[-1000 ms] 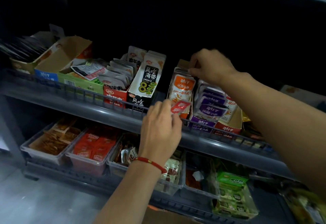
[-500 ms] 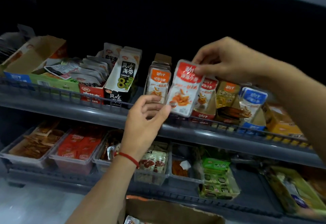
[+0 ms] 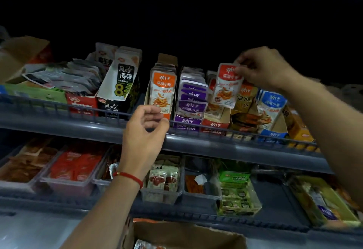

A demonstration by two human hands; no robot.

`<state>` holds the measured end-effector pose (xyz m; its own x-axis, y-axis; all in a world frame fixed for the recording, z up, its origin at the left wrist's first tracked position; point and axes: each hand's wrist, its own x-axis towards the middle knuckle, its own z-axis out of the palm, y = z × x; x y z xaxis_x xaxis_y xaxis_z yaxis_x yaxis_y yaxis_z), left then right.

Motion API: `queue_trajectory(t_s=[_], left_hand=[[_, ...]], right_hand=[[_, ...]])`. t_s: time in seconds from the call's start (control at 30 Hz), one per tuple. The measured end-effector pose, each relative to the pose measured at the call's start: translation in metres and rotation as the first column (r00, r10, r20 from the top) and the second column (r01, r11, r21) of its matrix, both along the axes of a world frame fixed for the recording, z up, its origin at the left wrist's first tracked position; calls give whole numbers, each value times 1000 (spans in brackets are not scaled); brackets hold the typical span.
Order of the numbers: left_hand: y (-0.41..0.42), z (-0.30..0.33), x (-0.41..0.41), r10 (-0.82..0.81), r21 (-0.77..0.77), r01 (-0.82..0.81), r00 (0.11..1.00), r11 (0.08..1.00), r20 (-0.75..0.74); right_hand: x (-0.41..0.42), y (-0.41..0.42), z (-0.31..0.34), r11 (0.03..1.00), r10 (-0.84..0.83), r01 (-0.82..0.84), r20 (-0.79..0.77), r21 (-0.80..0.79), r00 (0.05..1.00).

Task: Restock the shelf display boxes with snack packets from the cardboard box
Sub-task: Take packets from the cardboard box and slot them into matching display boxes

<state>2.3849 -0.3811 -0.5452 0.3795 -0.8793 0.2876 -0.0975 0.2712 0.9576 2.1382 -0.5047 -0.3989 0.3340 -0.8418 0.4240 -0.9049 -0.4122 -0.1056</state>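
Red packet (image 3: pixel 227 85) hangs upright, long axis vertical, pinched by right hand (image 3: pixel 263 68) fingers; left hand (image 3: pixel 145 131) loosely open

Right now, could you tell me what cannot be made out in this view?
- Cardboard box: cut off by the bottom edge; contents mostly unseen.
- Red display box: how full, hidden by the red packet held in the right hand.
- Upper shelf's back: too dark.

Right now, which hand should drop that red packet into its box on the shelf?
The right hand. It already pinches the red packet by its top edge, right above the red box. The left hand is empty, lower down by the shelf rail, in front of the orange packets.
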Motion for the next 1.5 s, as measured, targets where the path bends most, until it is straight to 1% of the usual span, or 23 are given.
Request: queue_trajectory(t_s=[0.13,0.23,0.33,0.4,0.5,0.6,0.7,0.9,1.07,1.17,1.33,1.43,1.5], left_hand=[[-2,-1,-2,-7,-4,7,1000,1000,21],[-3,-2,-1,4,-9,-3,1000,1000,31],[-5,-2,0,12,3,-12,1000,1000,13],[-5,-2,-2,9,10,-9,1000,1000,3],[-4,-3,-4,1,12,-1,1000,1000,4],[-3,-4,-4,-2,12,2,1000,1000,14],[-3,-3,-2,-3,13,3,1000,1000,19],[-3,-4,0,0,21,0,1000,1000,21],[-4,-5,1,-2,33,1,1000,999,22],[-3,-6,0,-4,40,3,1000,999,25],[1,-10,-3,-21,69,17,998,997,55],[13,-18,-8,-35,90,26,995,996,98],[25,-29,-14,-57,149,39,991,988,118]], right_hand=[[7,-17,-7,998,15,-13,23,-60,1000],[7,-21,-5,999,5,-4,10,-52,1000],[10,-22,-16,1000,26,-26,1,-16,1000],[13,-21,-31,1000,21,-21,-33,-1,999],[16,-21,-50,1000,-27,25,-100,-20,995],[17,-22,-54,998,-50,44,-114,-52,992],[19,-23,-51,995,-72,59,-165,-80,984],[26,-23,-51,975,-135,84,-245,-207,960],[29,-25,-54,962,-173,104,-271,-253,947],[27,-26,-55,959,-168,95,-266,-266,949],[20,-4,-56,942,-108,25,-232,-335,967],[7,38,-65,928,59,-106,-142,-356,988],[1,78,-80,929,191,-199,-57,-311,980]])
